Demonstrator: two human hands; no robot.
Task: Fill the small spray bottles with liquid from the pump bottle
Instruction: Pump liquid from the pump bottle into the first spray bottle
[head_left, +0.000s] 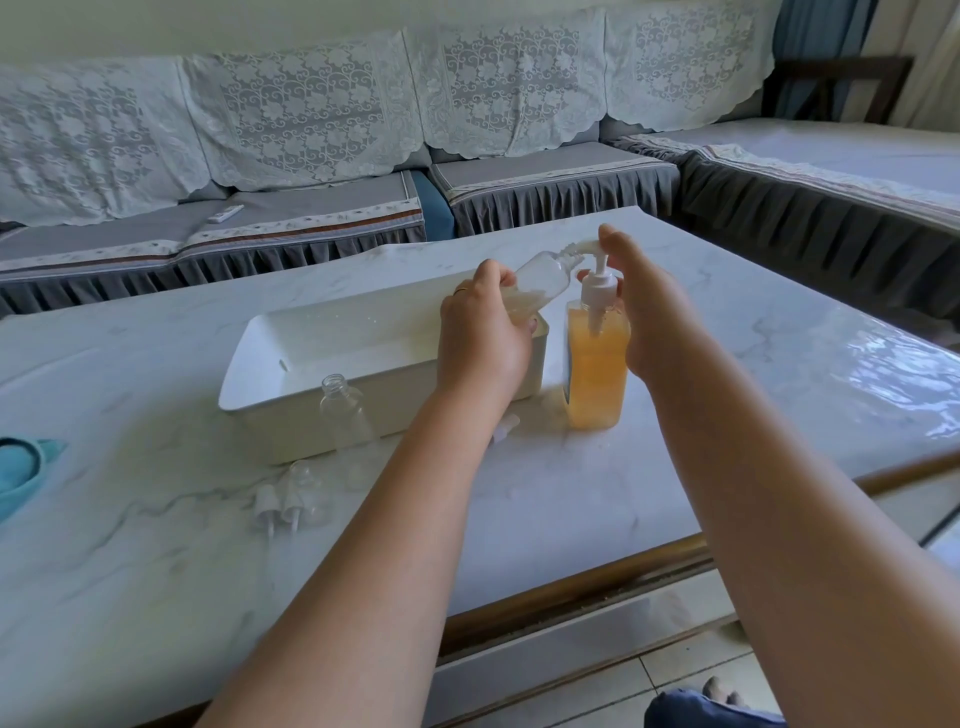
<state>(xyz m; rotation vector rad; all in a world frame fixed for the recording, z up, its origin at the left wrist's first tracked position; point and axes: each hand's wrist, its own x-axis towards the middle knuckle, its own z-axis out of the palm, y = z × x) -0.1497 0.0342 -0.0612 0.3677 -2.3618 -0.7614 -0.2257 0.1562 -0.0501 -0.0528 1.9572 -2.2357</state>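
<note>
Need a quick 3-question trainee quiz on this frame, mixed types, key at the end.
1. True or false: the left hand holds a small bottle tilted, its mouth at the pump spout.
2. Where does the right hand rest?
A. on the tray
B. on the pump head
C. flat on the table
3. Fill in: the empty upright bottle stands in front of the white ___.

Key:
1. True.
2. B; it rests on top of the pump bottle.
3. Tray.
</note>
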